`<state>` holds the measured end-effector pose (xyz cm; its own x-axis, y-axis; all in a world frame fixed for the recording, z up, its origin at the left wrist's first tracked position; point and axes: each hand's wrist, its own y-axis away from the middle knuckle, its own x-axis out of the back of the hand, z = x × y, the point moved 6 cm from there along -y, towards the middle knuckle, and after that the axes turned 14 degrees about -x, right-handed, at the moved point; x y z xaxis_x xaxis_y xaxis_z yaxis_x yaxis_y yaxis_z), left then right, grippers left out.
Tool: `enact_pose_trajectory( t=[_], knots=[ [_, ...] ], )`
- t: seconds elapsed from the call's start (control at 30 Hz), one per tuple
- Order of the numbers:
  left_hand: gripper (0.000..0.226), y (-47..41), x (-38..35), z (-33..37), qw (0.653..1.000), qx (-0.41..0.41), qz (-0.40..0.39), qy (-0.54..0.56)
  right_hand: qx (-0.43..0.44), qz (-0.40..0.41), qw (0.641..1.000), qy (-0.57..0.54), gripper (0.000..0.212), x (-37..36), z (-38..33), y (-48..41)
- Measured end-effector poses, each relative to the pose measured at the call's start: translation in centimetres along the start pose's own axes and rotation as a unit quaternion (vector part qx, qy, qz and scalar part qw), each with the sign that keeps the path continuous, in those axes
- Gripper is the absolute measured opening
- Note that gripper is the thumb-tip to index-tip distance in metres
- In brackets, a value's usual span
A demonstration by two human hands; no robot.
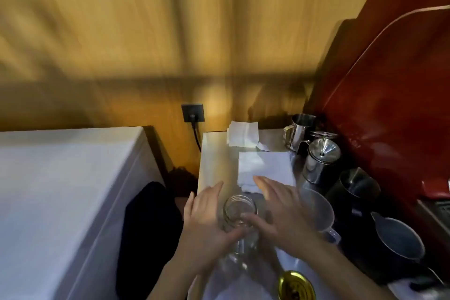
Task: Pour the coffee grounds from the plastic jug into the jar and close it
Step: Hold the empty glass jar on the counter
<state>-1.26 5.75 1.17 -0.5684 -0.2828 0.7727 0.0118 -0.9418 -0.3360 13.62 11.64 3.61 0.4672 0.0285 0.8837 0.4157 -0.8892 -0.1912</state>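
Both hands, left hand [207, 221] and right hand [280, 214], open, cupped round glass jar [239, 212] to steady it; gold lid [295, 285] off, near right.

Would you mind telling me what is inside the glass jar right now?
The glass jar stands open, with its gold lid off. It looks empty, though the left hand and right hand cover its sides and blur hides the bottom.
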Motion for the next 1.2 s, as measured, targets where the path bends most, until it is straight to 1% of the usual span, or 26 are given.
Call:
enact_pose_trajectory(
  t=[0.1,0.17,0.23,0.3,0.4,0.5,0.57,0.63,0.73,0.8,0.93,1.0,1.1,1.2],
  knots=[
    [0.114,0.0,-1.5,-0.9,0.997,0.024,-0.038,-0.06,0.005,-0.028,1.0,-0.003,0.083,-1.1,0.0,0.0],
    [0.114,0.0,-2.5,-1.4,0.996,0.041,-0.045,-0.064,0.003,-0.04,0.999,-0.008,0.081,-1.9,0.2,0.0],
    [0.105,0.1,-3.5,-1.8,0.997,0.047,-0.043,-0.049,0.009,-0.046,0.999,0.001,0.073,-2.4,0.3,0.0],
    [0.093,0.4,-3.8,-2.0,0.998,0.052,-0.016,-0.025,0.013,-0.051,0.999,0.006,0.069,-2.8,0.4,0.1],
    [0.081,0.3,-4.2,-2.1,0.997,0.072,0.014,0.019,0.001,-0.055,0.998,-0.022,0.066,-3.2,0.6,0.1],
    [0.068,0.1,-4.4,-2.0,0.993,0.079,0.007,0.083,-0.001,-0.062,0.998,-0.034,0.064,-3.1,0.6,0.0],
    [0.064,-0.2,-4.3,-1.8,0.993,0.054,-0.021,0.102,-0.002,-0.06,0.997,-0.045,0.063,-2.9,0.5,-0.1],
    [0.059,-0.6,-4.3,-1.7,0.989,0.023,-0.071,0.126,-0.002,-0.062,0.997,-0.042,0.066,-3.0,0.5,-0.1],
    [0.066,-1.3,-4.2,-1.5,0.976,0.006,-0.152,0.154,0.001,-0.066,0.998,-0.02,0.076,-3.2,0.5,-0.1],
    [0.069,-1.7,-4.1,-1.5,0.973,0.002,-0.176,0.152,-0.003,-0.059,0.998,-0.015,0.074,-3.1,0.6,-0.2],
    [0.069,-1.8,-4.5,-1.8,0.97,-0.002,-0.179,0.163,-0.006,-0.061,0.998,-0.009,0.069,-3.1,0.9,-0.4],
    [0.069,-1.8,-4.8,-2.0,0.966,-0.009,-0.172,0.193,-0.004,-0.059,0.998,0.0,0.07,-3.1,0.9,-0.3],
    [0.067,-1.7,-5.0,-2.1,0.951,0.001,-0.139,0.276,-0.002,-0.062,0.998,0.012,0.075,-3.0,1.0,-0.2],
    [0.066,-1.4,-5.2,-2.3,0.948,-0.009,-0.107,0.299,0.001,-0.071,0.997,0.017,0.076,-2.5,1.1,0.0]
  ],
)
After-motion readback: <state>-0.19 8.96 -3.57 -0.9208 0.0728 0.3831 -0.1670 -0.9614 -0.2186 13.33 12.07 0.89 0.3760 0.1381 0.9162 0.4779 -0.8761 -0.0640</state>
